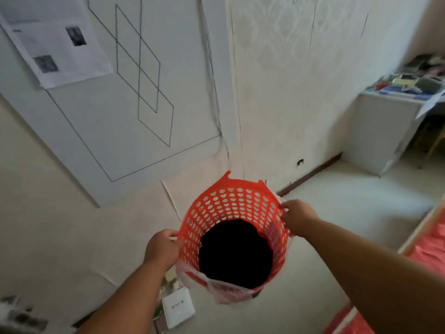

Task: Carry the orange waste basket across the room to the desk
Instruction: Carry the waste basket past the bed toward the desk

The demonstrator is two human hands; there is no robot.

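Basket [231, 213] lifted, my left hand [161, 249] and right hand [298, 216] gripping its rim; table [390, 97] well ahead, carry unfinished.

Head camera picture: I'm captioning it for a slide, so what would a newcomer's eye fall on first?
The orange waste basket at centre, perforated with a dark mass inside, held off the floor by the left hand and right hand at opposite sides of its rim. Next, the black line drawing on the wall at upper left, and the cluttered desk at far right.
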